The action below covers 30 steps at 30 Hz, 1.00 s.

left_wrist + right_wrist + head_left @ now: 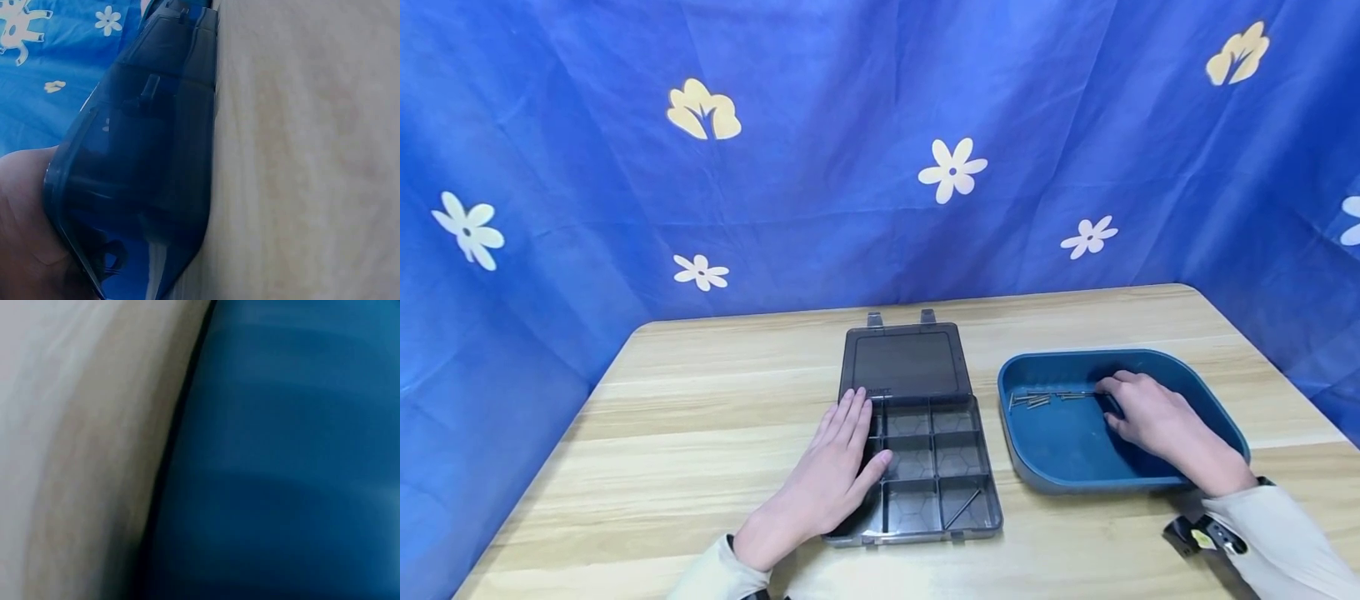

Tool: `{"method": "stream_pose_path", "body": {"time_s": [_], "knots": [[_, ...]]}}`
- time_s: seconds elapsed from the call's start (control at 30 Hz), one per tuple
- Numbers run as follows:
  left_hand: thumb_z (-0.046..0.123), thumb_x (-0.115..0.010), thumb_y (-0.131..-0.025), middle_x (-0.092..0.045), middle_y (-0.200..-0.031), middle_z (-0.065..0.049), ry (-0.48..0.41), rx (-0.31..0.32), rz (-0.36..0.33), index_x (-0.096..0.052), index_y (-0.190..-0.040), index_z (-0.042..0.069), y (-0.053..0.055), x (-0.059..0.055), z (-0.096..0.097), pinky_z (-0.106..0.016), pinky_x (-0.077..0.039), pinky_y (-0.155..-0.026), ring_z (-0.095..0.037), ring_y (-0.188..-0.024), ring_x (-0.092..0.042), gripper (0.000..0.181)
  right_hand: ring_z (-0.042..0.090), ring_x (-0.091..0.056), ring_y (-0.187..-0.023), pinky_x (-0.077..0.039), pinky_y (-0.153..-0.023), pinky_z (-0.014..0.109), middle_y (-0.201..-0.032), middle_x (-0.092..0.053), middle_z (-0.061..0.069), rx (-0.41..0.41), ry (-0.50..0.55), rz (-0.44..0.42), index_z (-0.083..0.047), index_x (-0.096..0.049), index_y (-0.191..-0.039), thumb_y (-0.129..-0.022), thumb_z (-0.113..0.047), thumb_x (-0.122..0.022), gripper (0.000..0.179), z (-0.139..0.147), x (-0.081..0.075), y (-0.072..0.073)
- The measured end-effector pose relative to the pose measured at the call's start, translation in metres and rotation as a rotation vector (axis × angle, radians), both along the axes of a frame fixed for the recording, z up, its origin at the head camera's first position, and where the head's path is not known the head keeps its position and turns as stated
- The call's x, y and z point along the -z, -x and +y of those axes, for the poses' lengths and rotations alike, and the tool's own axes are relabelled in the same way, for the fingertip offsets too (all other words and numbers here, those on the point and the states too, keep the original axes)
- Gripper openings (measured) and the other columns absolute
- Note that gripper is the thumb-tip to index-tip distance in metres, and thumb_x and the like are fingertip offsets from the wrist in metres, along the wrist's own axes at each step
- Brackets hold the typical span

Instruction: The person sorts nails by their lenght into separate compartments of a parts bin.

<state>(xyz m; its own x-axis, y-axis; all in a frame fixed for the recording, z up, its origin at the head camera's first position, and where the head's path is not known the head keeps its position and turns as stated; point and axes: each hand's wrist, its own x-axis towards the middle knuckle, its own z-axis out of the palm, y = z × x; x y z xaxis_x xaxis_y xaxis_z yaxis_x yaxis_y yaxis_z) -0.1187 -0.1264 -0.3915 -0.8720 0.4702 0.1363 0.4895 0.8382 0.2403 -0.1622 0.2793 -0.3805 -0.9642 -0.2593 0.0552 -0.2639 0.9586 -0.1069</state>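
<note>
Lower right: right hand (1153, 421) at nails (1039, 403), grip unclear | lower centre: left hand (823, 479) flat on organizer (913, 458) | risk: thin nails slipping

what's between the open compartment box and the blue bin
Only a bare strip of wood-grain tabletop separates the compartment box from the blue bin, as the head view shows.

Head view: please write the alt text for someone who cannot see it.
A person's right hand is inside a blue bin beside thin metal pieces; the left hand rests on an open, divided box where one thin rod shows.
</note>
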Motion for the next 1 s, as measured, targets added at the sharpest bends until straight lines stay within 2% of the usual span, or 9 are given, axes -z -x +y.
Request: {"method": "stream_pose_path", "body": {"time_s": [0.2,0.33,0.63,1.0], "knots": [[0.043,-0.035,-0.103,-0.015,-0.158,-0.024,0.016,-0.001,-0.011,-0.025,-0.148,-0.009,0.0029,-0.0008,0.0002,-0.048,-0.011,-0.120,-0.034,-0.148,-0.009,0.070,0.025,-0.052,-0.069,-0.046,-0.052,0.042,-0.079,-0.058,0.007,0.009,0.009,-0.007,-0.005,-0.062,-0.087,-0.078,-0.004,-0.073,0.014,0.0022,-0.0018,0.0002],[0.044,-0.035,-0.103,-0.014,-0.158,-0.023,0.022,-0.004,-0.023,-0.024,-0.148,-0.009,0.0030,-0.0014,0.0002,-0.048,-0.011,-0.120,-0.034,-0.148,-0.009,0.070,0.021,-0.046,-0.062,-0.039,-0.050,0.034,-0.070,-0.051,0.003,0.030,0.024,-0.061,-0.009,-0.056,-0.079,-0.079,-0.001,-0.070,0.016,0.0024,-0.0017,-0.0006],[0.043,-0.035,-0.103,-0.015,-0.157,-0.024,0.016,-0.002,-0.019,-0.025,-0.147,-0.010,0.0013,-0.0023,-0.0001,-0.050,-0.012,-0.119,-0.036,-0.147,-0.011,0.070,0.020,-0.045,-0.061,-0.036,-0.050,0.032,-0.069,-0.047,0.003,0.041,0.020,-0.089,-0.008,-0.054,-0.076,-0.077,0.000,-0.067,0.015,0.0001,-0.0017,-0.0016],[0.044,-0.035,-0.103,-0.015,-0.157,-0.024,0.003,-0.005,-0.015,-0.025,-0.147,-0.010,0.0010,-0.0018,-0.0007,-0.049,-0.012,-0.119,-0.035,-0.147,-0.010,0.070,0.020,-0.045,-0.059,-0.036,-0.049,0.032,-0.068,-0.047,0.003,0.031,-0.013,-0.117,-0.007,-0.053,-0.077,-0.079,-0.006,-0.072,0.020,0.0016,-0.0051,-0.0028]]}}
